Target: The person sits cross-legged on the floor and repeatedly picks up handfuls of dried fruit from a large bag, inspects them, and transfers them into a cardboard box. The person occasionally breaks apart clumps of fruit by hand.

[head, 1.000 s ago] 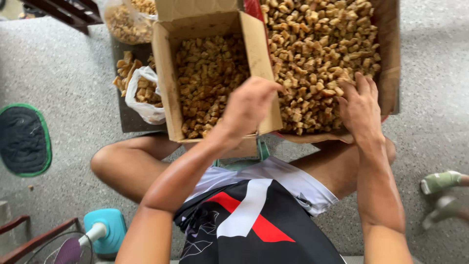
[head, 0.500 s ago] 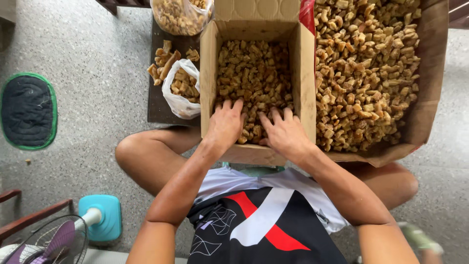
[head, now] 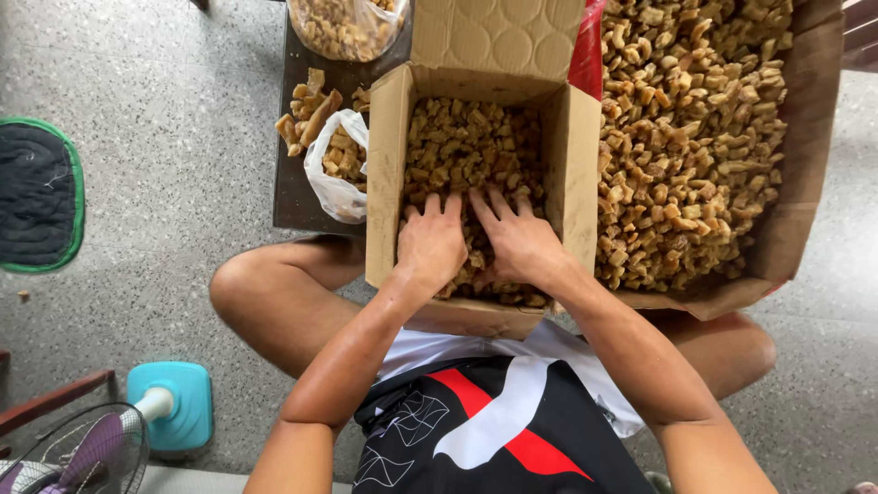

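Note:
A small cardboard box (head: 387,165) stands between my knees, filled with brown fried snack pieces (head: 466,146). My left hand (head: 430,242) and my right hand (head: 517,240) both lie flat on the pieces inside it, palms down, fingers spread and pointing away from me. Neither hand holds anything that I can see. To the right, touching the small box, a much larger cardboard box (head: 805,183) holds a big heap of the same pieces (head: 695,137).
Left of the small box lies a dark tray (head: 291,197) with a white plastic bag of snacks (head: 337,169) and loose pieces. A clear bag (head: 343,26) stands behind. A dark mat with green edge (head: 37,197) and a fan with teal base (head: 174,402) sit on the speckled floor.
My right hand left the large box and joined the left inside the small box. Both hands have pushed further forward over the pieces.

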